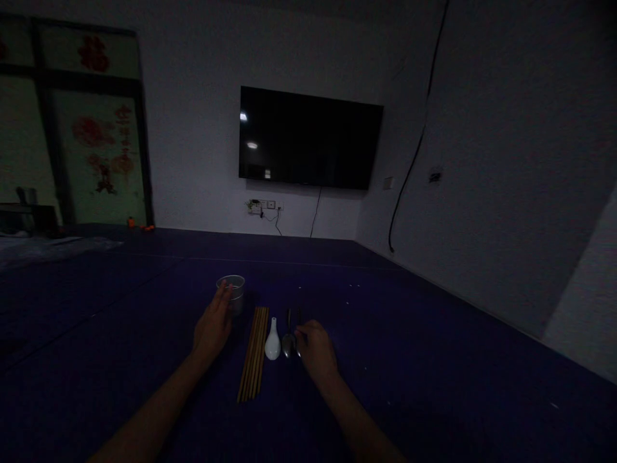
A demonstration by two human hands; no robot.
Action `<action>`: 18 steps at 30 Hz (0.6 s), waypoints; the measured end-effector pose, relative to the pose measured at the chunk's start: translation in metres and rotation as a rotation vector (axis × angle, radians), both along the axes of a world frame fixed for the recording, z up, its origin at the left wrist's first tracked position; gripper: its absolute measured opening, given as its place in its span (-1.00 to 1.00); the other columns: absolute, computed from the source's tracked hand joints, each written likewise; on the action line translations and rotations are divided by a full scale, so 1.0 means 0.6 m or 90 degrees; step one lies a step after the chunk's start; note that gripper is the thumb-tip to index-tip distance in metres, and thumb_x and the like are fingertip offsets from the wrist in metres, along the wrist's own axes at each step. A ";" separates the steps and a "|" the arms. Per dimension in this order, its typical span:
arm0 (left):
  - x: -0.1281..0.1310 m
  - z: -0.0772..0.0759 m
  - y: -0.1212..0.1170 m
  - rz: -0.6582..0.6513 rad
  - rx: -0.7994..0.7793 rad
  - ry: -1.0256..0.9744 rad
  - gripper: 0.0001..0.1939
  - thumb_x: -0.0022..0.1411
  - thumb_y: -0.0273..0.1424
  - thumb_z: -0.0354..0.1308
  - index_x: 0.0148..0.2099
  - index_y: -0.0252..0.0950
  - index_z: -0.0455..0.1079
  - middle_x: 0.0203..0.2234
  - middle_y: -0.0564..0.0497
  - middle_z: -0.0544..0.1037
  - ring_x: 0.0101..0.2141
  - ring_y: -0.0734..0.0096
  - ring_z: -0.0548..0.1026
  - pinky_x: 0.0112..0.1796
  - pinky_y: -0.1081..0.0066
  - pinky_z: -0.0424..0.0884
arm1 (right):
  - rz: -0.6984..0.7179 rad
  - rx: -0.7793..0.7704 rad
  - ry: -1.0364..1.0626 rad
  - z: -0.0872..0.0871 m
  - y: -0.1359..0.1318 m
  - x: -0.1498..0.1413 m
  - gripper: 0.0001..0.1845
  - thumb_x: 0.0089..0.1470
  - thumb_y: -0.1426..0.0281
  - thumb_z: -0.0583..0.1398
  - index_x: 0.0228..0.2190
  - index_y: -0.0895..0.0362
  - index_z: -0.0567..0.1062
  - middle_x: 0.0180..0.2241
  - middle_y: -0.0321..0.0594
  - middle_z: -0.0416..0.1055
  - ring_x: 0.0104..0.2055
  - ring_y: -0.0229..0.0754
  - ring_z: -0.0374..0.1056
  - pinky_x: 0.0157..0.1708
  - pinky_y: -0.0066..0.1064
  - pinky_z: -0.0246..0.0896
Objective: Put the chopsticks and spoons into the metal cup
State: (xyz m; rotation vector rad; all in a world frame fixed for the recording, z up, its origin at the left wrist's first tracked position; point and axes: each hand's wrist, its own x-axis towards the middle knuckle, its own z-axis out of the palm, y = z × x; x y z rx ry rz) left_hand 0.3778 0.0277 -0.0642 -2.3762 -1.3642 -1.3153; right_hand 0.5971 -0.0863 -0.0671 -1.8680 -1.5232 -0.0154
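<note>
At lower centre, a metal spoon (288, 345) points up-frame, just left of the nearer, curled right hand (315, 350); whether it or the left hand (213, 326), at the cup (236, 299), grips anything, I cannot tell.

Everything is dim and grainy. White reflections (252, 145) glare on the television (318, 138); left of it, the door panes (67, 173) look faintly greenish. Below the television, the purple surface (409, 360) sinks toward black, its shadows hard to make out.
</note>
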 end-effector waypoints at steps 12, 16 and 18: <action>-0.007 -0.005 0.012 -0.018 0.027 -0.078 -0.69 0.28 -0.36 -0.11 0.00 -0.24 0.34 -0.08 -0.11 0.41 -0.10 0.22 0.47 -0.13 0.26 0.46 | 0.001 0.008 0.014 0.014 -0.010 -0.005 -0.71 0.17 0.44 0.05 -0.26 0.12 0.58 -0.22 -0.16 0.50 -0.18 -0.21 0.40 -0.18 -0.50 0.14; -0.009 0.005 0.006 -0.028 0.045 -0.138 -0.78 0.29 -0.32 -0.12 -0.25 -0.24 0.33 -0.29 -0.05 0.42 -0.22 0.27 0.46 -0.17 0.29 0.44 | 0.005 0.014 0.020 0.015 -0.013 -0.008 -0.69 0.19 0.42 0.03 -0.22 0.11 0.57 -0.20 -0.14 0.50 -0.14 -0.20 0.40 -0.14 -0.49 0.14; -0.007 0.012 -0.007 -0.030 0.065 -0.159 -0.79 0.30 -0.31 -0.13 -0.27 -0.23 0.30 -0.30 -0.06 0.42 -0.21 0.27 0.44 -0.16 0.28 0.43 | 0.003 0.022 0.017 0.016 -0.015 -0.009 -0.67 0.19 0.39 0.04 -0.11 0.11 0.53 -0.16 -0.14 0.48 -0.10 -0.17 0.38 -0.10 -0.46 0.14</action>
